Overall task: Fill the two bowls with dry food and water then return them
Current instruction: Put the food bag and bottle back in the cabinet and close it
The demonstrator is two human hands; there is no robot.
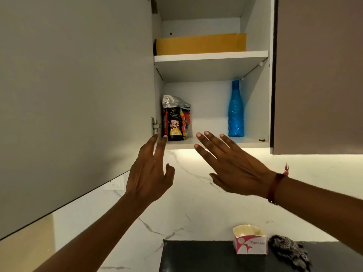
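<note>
An upper wall cabinet stands open. On its lower shelf (pixel 212 141) a black, red and silver dry food bag (pixel 175 120) stands upright at the left, and a blue plastic water bottle (pixel 235 110) stands at the right. My left hand (pixel 151 173) is raised just below the bag, fingers spread, its fingertips at the shelf's front edge. My right hand (pixel 233 165) is raised with fingers apart below the middle of the shelf, holding nothing. No bowls are in view.
The open cabinet door (pixel 74 95) fills the left side. A yellow cardboard box (pixel 200 44) lies on the upper shelf. A closed brown cabinet door (pixel 318 75) is at the right. On the dark counter (pixel 196 258) below sit a tissue box (pixel 250 242) and a dark cloth (pixel 288 250).
</note>
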